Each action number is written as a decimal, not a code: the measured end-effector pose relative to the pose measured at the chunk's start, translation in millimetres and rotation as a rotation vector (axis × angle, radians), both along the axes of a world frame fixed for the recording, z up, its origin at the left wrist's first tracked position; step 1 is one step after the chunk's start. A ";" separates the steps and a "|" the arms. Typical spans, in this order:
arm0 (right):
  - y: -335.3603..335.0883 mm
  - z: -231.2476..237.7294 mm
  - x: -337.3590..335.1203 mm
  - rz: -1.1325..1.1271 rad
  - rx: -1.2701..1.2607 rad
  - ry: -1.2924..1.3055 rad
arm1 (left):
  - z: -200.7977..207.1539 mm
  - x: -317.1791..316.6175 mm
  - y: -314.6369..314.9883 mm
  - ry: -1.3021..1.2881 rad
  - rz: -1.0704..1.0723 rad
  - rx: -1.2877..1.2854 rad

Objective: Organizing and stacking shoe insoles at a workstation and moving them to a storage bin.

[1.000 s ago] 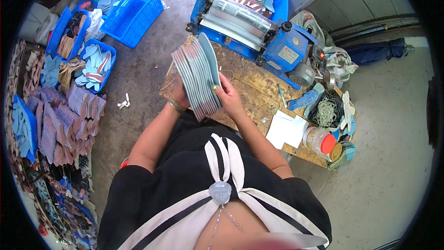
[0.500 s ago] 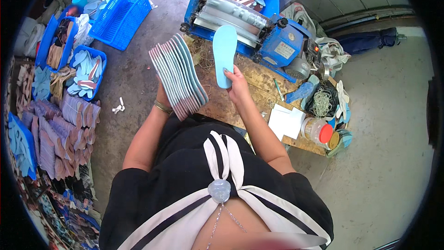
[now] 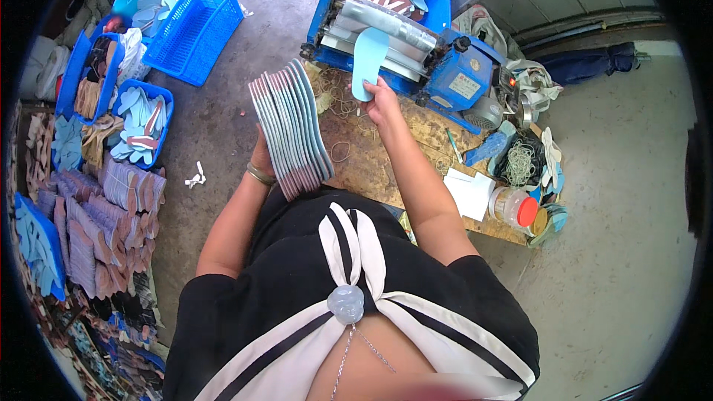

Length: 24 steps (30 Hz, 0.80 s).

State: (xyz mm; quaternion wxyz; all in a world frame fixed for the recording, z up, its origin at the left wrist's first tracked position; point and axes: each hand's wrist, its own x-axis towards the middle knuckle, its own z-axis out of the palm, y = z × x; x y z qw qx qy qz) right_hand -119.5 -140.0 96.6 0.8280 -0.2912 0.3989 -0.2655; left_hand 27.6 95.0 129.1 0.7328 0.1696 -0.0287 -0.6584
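A fanned stack of insoles, light blue and pinkish brown in layers, rests in my left hand, whose fingers are mostly hidden behind it. In my right hand a single light blue insole is pinched by its heel end. Its toe end lies over the front of a blue roller machine with shiny metal rollers. Whether the insole touches the rollers I cannot tell.
The wooden table carries loose rubber bands, white paper and a red-lidded jar. Behind the machine is a blue bin of insoles. Leftward stand blue baskets and stacked insoles.
My right hand has moved forward, taking the single insole farther over the machine's rollers. My left hand still holds the stack, which sits slightly farther right in view.
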 end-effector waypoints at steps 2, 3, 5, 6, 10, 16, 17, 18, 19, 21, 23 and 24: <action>-8.1 2.1 7.4 -0.029 0.015 -0.007 | 0.6 3.9 -1.6 -0.025 0.017 0.016; -14.4 -1.4 9.1 -0.036 0.014 -0.006 | -0.6 5.0 -4.3 -0.024 0.010 0.015; -27.2 -11.7 10.3 -0.132 -0.018 0.055 | -2.7 6.1 -10.2 -0.034 0.006 0.023; -28.7 -10.0 10.3 -0.109 -0.032 0.067 | -1.9 5.6 -11.2 -0.027 0.002 0.025; -12.4 5.9 -1.1 0.019 0.042 0.138 | -0.3 6.8 -19.1 -0.003 -0.063 0.003; 67.9 49.7 -34.0 0.370 0.005 0.009 | -18.3 5.8 -33.9 -0.053 -0.079 0.067; 79.0 56.4 -40.1 0.445 0.037 -0.057 | -16.1 4.5 -36.5 -0.056 -0.099 0.065; 87.3 62.1 -45.3 0.521 0.069 -0.123 | -13.8 2.7 -38.3 -0.074 -0.099 0.088; 93.8 66.2 -48.7 0.518 0.068 -0.119 | -12.3 1.7 -39.2 -0.071 -0.102 0.085; 102.8 72.2 -53.6 0.516 -0.007 -0.132 | -9.9 0.9 -39.0 -0.089 -0.164 0.092; 103.9 76.4 -58.4 0.527 -0.037 -0.111 | -11.9 -1.4 -39.0 -0.047 -0.199 0.088; 103.8 77.4 -60.1 0.526 -0.092 -0.091 | -15.7 -2.4 -40.3 -0.077 -0.187 0.111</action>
